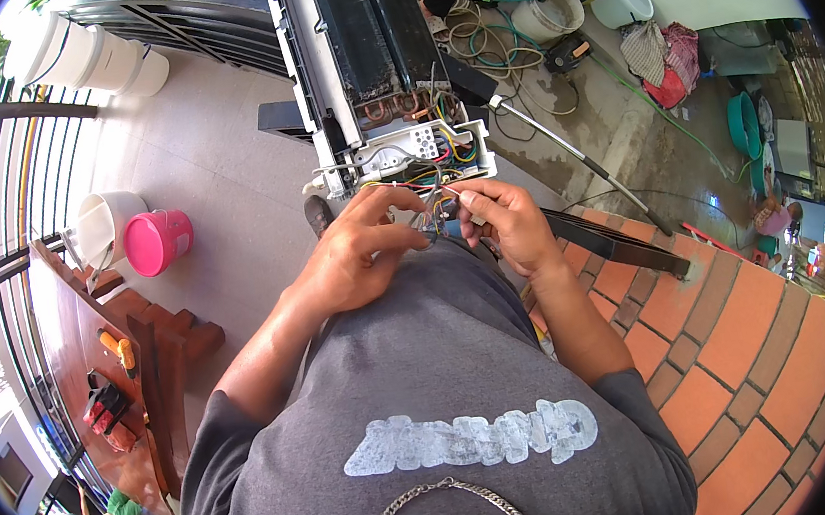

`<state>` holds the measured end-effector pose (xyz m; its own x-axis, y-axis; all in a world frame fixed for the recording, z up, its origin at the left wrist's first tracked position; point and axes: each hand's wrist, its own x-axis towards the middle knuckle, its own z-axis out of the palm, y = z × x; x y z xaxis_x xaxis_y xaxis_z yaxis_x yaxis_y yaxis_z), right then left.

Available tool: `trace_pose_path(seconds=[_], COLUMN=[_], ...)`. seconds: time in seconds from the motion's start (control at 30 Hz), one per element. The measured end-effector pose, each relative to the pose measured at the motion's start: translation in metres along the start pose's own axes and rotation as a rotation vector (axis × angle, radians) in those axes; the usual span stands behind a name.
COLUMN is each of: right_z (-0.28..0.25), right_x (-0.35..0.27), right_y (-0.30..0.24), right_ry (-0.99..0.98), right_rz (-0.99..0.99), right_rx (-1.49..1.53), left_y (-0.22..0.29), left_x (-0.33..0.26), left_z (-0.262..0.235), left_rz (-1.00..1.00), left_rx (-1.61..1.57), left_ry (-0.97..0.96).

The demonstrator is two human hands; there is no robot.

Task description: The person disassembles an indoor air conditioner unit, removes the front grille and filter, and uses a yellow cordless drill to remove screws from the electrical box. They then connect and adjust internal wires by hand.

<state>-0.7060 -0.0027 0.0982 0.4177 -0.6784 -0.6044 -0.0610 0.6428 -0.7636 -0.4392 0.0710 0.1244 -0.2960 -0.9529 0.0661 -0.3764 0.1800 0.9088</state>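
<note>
An opened air conditioner indoor unit (354,37) stretches away from me, its dark fins and copper pipe bends showing. At its near end sits an opened wiring box (467,156) with coloured wires inside. A grey cable and several thin wires (443,209) hang from that box in front of my shirt. On the left of this bundle, my left hand (361,248) is closed, thumb and fingers bent around the wires; the fingertips are partly hidden. Across from it, my right hand (509,222) pinches a thin wire (453,191) between thumb and forefinger.
A metal pole (583,159) slants down to the right, near a dark beam (618,248). Hoses (502,52) and buckets (547,10) lie at the far right, beside a crouching person. Leftward are a pink bucket (158,243) and a wooden bench (103,330) holding tools.
</note>
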Motion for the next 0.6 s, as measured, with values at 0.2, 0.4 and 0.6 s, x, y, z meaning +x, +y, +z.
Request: trace_pose_path(seconds=[0.2, 0.4, 0.6], right_z=[-0.001, -0.002, -0.001], right_x=[0.001, -0.002, 0.004], right_y=[0.002, 0.001, 0.003], right_ry=[0.161, 0.025, -0.028], right_rz=[-0.375, -0.051, -0.11], right_rx=[-0.662, -0.469, -0.253], left_y=[-0.005, 0.0, -0.001], left_x=[-0.014, -0.018, 0.011], left_z=[-0.005, 0.001, 0.001], left_rz=[-0.07, -0.374, -0.36], left_rx=[0.103, -0.088, -0.379], left_ry=[-0.024, -0.088, 0.167])
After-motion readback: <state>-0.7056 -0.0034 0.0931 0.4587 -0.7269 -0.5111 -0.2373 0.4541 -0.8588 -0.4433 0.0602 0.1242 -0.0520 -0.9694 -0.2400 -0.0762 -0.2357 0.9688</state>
